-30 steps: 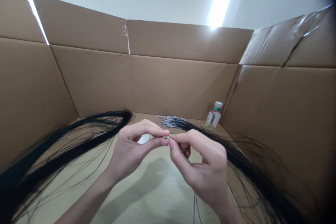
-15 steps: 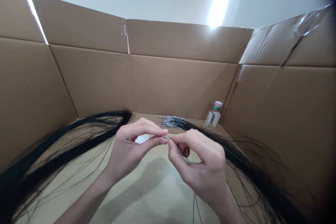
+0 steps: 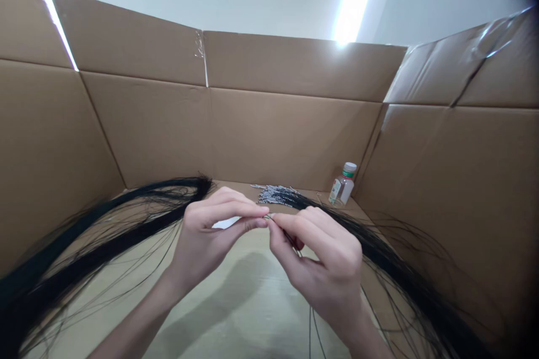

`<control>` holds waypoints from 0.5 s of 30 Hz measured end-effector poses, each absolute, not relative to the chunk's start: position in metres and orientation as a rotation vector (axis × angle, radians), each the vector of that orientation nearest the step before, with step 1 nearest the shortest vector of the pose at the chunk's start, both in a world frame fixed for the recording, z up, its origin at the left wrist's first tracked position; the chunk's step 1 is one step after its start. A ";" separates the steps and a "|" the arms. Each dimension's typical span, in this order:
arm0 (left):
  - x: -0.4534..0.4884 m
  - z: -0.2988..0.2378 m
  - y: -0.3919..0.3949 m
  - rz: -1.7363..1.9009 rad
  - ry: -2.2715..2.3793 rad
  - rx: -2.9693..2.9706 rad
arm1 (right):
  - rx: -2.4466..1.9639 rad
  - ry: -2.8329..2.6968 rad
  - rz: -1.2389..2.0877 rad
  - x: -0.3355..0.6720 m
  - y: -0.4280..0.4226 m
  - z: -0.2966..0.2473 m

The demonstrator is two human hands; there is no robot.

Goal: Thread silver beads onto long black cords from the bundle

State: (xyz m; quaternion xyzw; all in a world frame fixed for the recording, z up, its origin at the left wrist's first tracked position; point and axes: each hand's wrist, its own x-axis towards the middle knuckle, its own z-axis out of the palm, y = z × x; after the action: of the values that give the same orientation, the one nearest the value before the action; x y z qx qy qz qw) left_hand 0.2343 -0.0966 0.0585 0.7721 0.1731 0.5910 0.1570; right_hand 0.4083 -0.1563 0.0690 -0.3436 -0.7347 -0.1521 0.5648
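Observation:
My left hand (image 3: 210, 235) and my right hand (image 3: 324, 261) meet fingertip to fingertip over the middle of the table. Both are closed in a pinch on one thin black cord (image 3: 290, 238), which loops under my right hand and hangs down toward me. A tiny pale piece seems to sit at the pinch point, too small to name. A thick bundle of black cords (image 3: 105, 224) sweeps off to the left. A second black bundle (image 3: 400, 275) runs to the right, its far ends tipped with small silver pieces (image 3: 273, 193).
Tall cardboard walls (image 3: 290, 134) enclose the light table (image 3: 244, 303) on the left, back and right. A small clear bottle with a green-and-white cap (image 3: 342, 184) stands in the back right corner. A small white object (image 3: 223, 223) lies behind my left hand.
My fingertips have pressed a little closer together and my right fingers have curled further over the cord. Bundles and bottle have not moved.

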 end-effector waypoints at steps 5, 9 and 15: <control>0.231 0.059 -0.095 1.735 0.466 2.404 | -0.801 -1.739 -0.403 0.409 -0.155 0.067; 0.230 0.060 -0.093 1.756 0.436 2.528 | -0.803 -1.747 -0.423 0.408 -0.155 0.068; 0.236 0.055 -0.092 1.776 0.445 2.445 | -0.809 -1.717 -0.311 0.405 -0.156 0.067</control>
State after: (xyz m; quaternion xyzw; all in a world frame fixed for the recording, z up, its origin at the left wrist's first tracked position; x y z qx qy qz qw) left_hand 0.2364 -0.0924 0.0553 0.7997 0.1455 0.5809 0.0437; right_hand 0.4054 -0.1557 0.0672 -0.3452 -0.7320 -0.1325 0.5722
